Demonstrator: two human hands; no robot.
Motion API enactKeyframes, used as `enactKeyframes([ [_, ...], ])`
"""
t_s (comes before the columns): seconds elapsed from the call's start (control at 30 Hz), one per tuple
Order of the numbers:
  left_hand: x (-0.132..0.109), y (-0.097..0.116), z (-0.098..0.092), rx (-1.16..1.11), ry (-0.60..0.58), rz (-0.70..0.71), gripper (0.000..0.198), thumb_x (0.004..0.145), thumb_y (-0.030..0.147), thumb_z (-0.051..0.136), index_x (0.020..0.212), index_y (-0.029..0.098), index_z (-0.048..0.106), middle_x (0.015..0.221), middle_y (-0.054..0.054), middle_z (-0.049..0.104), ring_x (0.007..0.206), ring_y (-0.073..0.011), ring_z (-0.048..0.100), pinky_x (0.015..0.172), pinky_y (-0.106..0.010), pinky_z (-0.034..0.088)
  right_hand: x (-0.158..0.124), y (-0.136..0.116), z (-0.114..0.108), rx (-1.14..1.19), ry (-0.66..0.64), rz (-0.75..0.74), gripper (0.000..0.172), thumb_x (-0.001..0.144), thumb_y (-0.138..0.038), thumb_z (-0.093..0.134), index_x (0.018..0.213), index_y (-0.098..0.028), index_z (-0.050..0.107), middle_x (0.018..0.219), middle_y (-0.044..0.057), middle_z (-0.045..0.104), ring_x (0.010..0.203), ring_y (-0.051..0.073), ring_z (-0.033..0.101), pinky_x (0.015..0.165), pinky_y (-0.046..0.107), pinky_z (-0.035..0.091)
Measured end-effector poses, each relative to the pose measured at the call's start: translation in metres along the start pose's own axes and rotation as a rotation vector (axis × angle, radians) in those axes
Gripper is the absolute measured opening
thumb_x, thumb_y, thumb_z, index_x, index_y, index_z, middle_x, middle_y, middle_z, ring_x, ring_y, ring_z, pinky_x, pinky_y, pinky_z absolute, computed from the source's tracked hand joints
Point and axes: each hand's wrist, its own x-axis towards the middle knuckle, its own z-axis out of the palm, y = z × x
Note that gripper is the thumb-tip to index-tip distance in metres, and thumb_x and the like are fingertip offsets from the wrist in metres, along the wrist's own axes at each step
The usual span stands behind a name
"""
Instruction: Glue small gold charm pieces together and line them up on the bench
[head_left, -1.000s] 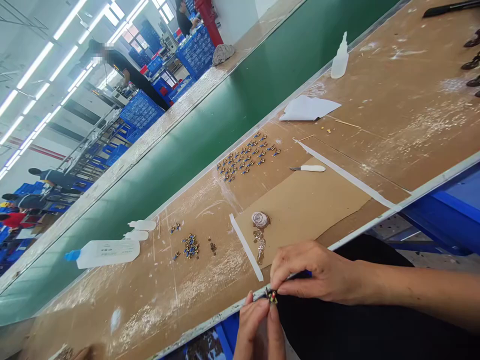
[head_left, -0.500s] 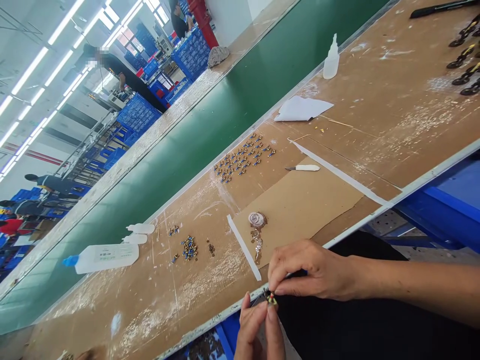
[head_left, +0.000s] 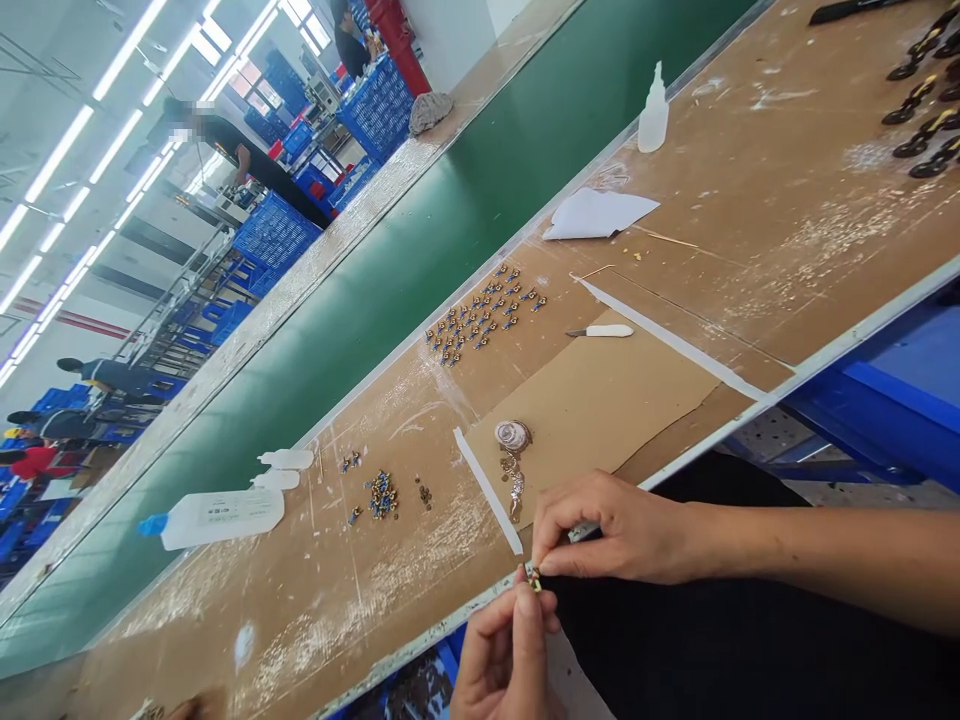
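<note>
Sm. part (head_left: 535, 581), yel.-grn. w/ red

The left hand (head_left: 504, 655) has curled tighter; the small piece (head_left: 535, 583), seemingly turned, has edged toward eleven o'clock.

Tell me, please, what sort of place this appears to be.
Probably a factory assembly workshop: what looks like a green conveyor belt runs beside the workbench, blue plastic crates stand beyond it, and many small blue-and-gold parts are laid out on the workbench.
</note>
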Motion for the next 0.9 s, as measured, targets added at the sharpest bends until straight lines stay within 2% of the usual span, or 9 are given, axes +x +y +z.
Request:
enactKeyframes([
  [0.07, -0.001, 0.002, 0.005, -0.001, 0.03, -0.011, 0.065, 0.061, 0.025, 0.077, 0.121, 0.034, 0.057, 0.075, 0.002, 0.073, 0.066, -0.0299, 0.07, 0.044, -0.033, 0.061, 0.0, 0.0, 0.0, 0.028, -0.004, 0.044, 0.017, 0.081, -0.026, 0.061, 0.081, -0.012, 0.072, 0.076, 0.004, 0.067, 0.072, 0.01, 0.059, 0.069, 0.021, 0.046],
  [0.2, -0.005, 0.011, 0.015, -0.039, 0.17, -0.125, 0.063, 0.065, 0.028, 0.074, 0.125, 0.032, 0.054, 0.075, 0.001, 0.073, 0.062, -0.0282, 0.069, 0.042, -0.032, 0.06, 0.001, -0.002, -0.001, 0.044, -0.01, 0.078, 0.019, 0.081, -0.027, 0.061, 0.081, -0.012, 0.072, 0.076, 0.004, 0.067, 0.072, 0.011, 0.059, 0.069, 0.021, 0.045],
  [0.27, -0.006, 0.015, 0.018, -0.055, 0.191, -0.153, 0.061, 0.067, 0.033, 0.074, 0.125, 0.032, 0.055, 0.075, 0.001, 0.074, 0.062, -0.0274, 0.069, 0.042, -0.032, 0.06, 0.001, -0.003, -0.002, 0.039, -0.016, 0.085, 0.019, 0.081, -0.027, 0.061, 0.081, -0.011, 0.072, 0.076, 0.004, 0.067, 0.072, 0.011, 0.059, 0.069, 0.021, 0.045],
  [0.4, -0.006, 0.016, 0.016, 0.0, 0.172, -0.109, 0.061, 0.066, 0.039, 0.075, 0.124, 0.033, 0.056, 0.078, 0.002, 0.074, 0.068, -0.0291, 0.07, 0.045, -0.033, 0.061, 0.001, -0.006, -0.004, 0.011, -0.031, 0.038, 0.018, 0.082, -0.025, 0.061, 0.081, -0.011, 0.072, 0.076, 0.004, 0.067, 0.072, 0.011, 0.059, 0.07, 0.022, 0.045],
  [0.6, -0.002, 0.006, -0.004, 0.039, 0.016, -0.019, 0.063, 0.066, 0.034, 0.076, 0.125, 0.033, 0.055, 0.084, 0.003, 0.074, 0.072, -0.0288, 0.07, 0.048, -0.03, 0.062, -0.002, -0.008, -0.004, -0.036, -0.004, -0.164, 0.015, 0.084, -0.018, 0.058, 0.08, -0.011, 0.07, 0.076, 0.005, 0.067, 0.074, 0.009, 0.059, 0.072, 0.02, 0.045],
  [0.67, 0.001, 0.009, -0.006, 0.005, 0.017, -0.037, 0.062, 0.066, 0.03, 0.076, 0.124, 0.034, 0.055, 0.085, 0.003, 0.074, 0.073, -0.0289, 0.07, 0.05, -0.03, 0.063, -0.001, -0.007, -0.003, -0.055, 0.014, -0.234, 0.015, 0.085, -0.017, 0.057, 0.08, -0.01, 0.069, 0.076, 0.005, 0.067, 0.074, 0.009, 0.059, 0.072, 0.019, 0.046],
  [0.77, 0.006, 0.022, -0.001, -0.116, 0.115, -0.212, 0.055, 0.065, 0.025, 0.074, 0.117, 0.035, 0.06, 0.083, 0.005, 0.074, 0.076, -0.0294, 0.07, 0.058, -0.033, 0.063, 0.001, -0.005, -0.003, -0.107, 0.028, -0.321, 0.017, 0.087, -0.017, 0.055, 0.081, -0.009, 0.068, 0.075, 0.007, 0.066, 0.074, 0.01, 0.059, 0.073, 0.02, 0.047],
  [0.9, 0.016, 0.036, 0.008, -0.21, 0.257, -0.563, 0.02, 0.071, 0.03, 0.069, 0.091, 0.036, 0.069, 0.075, 0.004, 0.073, 0.075, -0.0265, 0.07, 0.078, -0.041, 0.06, 0.007, -0.003, -0.003, -0.139, 0.028, -0.409, 0.021, 0.09, -0.02, 0.051, 0.084, -0.008, 0.068, 0.077, 0.009, 0.065, 0.076, 0.011, 0.058, 0.073, 0.022, 0.048],
])
